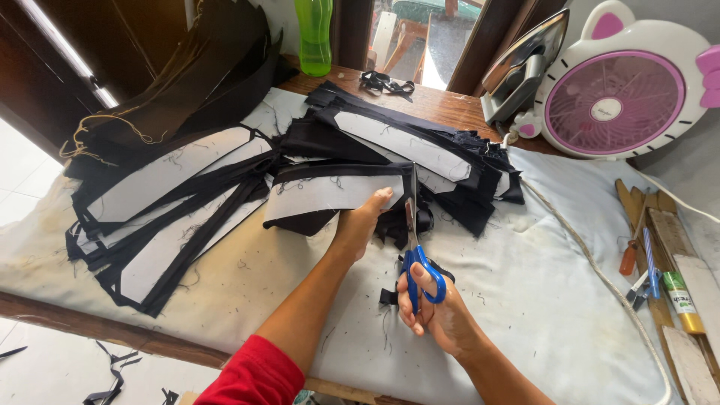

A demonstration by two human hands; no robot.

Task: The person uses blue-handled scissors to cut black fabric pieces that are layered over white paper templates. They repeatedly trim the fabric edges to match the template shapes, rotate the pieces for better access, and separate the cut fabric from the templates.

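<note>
My right hand grips blue-handled scissors, blades pointing away from me into a black fabric piece. My left hand holds down that piece, which has white interfacing on it, just left of the blades. More black pieces backed with white lie stacked at the left and behind. Small black offcuts lie beside my right hand.
A padded pale cloth covers the table. At the back right stand an iron and a pink-and-white fan. A cord runs down the right side. Tools and wooden strips lie at the right edge. A green bottle stands at the back.
</note>
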